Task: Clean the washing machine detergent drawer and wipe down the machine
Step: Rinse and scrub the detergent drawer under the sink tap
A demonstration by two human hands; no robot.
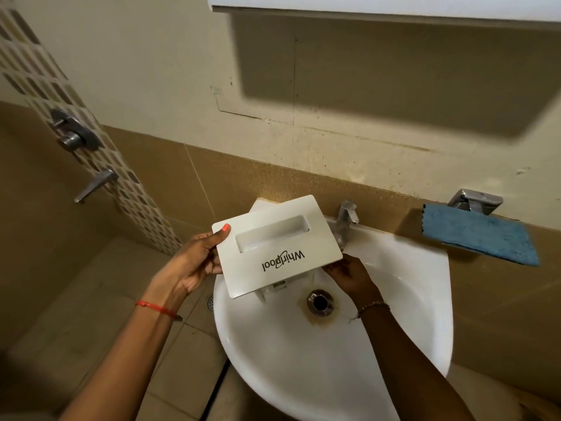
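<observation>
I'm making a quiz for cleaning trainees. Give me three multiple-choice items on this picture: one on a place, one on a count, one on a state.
1. The blue cloth lies: A in a bucket; B on the wall holder right of the tap; C on the floor.
2. Hands holding the detergent drawer: A none; B one; C two.
3. The tap is: A running hard; B showing no water; C covered by the cloth.
Key: 1 B, the cloth sits on the holder beyond the tap. 2 C, the left hand and right hand hold opposite ends. 3 B, no stream falls into the sink.
</observation>
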